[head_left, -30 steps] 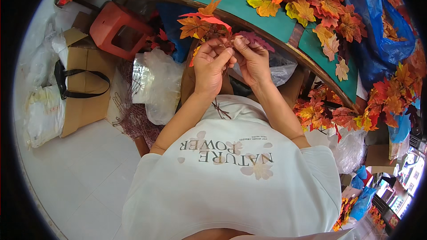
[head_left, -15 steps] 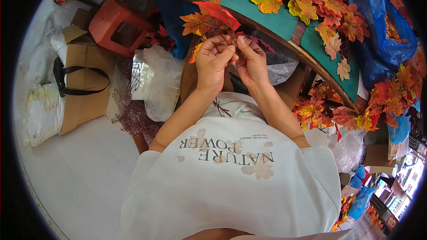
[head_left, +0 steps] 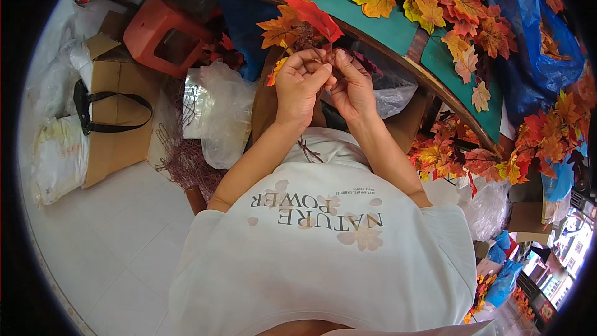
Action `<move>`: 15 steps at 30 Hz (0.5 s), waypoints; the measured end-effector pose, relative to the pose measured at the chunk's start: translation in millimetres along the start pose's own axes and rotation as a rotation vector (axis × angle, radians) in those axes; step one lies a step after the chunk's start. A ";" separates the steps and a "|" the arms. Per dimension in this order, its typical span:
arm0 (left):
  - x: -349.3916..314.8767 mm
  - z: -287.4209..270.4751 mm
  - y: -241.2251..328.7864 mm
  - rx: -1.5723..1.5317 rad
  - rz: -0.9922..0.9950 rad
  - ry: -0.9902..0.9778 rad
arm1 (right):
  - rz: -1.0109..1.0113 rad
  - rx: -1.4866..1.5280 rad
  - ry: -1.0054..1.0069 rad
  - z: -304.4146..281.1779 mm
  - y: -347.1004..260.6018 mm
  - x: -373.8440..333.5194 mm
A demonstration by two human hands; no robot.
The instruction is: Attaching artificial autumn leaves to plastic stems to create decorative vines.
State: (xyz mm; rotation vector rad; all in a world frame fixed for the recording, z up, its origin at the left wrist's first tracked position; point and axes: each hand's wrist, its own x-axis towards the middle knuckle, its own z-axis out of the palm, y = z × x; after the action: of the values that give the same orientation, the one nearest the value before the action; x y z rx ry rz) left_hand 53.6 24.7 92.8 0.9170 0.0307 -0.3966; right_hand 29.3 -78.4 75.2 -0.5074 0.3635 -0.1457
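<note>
While both hands work at chest height below the table (head_left: 373, 22) edge, the leaf sprig (head_left: 305, 22) stands above the fingertips, w/ its red top leaf now tilted rightward; 1 s ago that leaf lay flatter and lower over the knuckles. L to R: cardboard box (head_left: 115, 118) w/ black strap, red stool (head_left: 158, 34), clear plastic bag (head_left: 221, 112), all on the floor, unchanged. Left hand (head_left: 300, 87): fingers curled, pinching the sprig's stem beneath the orange leaves. Right hand (head_left: 353, 87): thumb and forefinger closed on the same stem, just beside the left hand, touching it. Both hands sit slightly higher vs. earlier frames. Loose leaves (head_left: 448, 6) heaped on the table, far right.
</note>
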 end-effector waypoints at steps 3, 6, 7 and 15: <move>-0.5 -1.5 -1.0 0.014 0.004 0.000 | 0.001 0.010 0.000 -1.4 1.9 0.2; 0.5 -4.6 -1.8 0.011 0.009 0.020 | 0.006 -0.009 0.023 -0.6 5.5 1.7; 0.9 -6.3 -1.4 0.006 0.013 0.017 | -0.016 -0.026 0.035 2.5 7.5 1.8; 7.7 11.7 -7.0 0.056 -0.007 -0.016 | -0.313 -0.190 0.101 -0.8 1.7 0.2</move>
State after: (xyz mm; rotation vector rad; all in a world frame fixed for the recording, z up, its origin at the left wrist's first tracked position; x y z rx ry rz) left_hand 56.7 9.4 93.1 0.9695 0.0078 -0.4133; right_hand 29.2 -77.3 73.7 -0.7454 0.3972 -0.4443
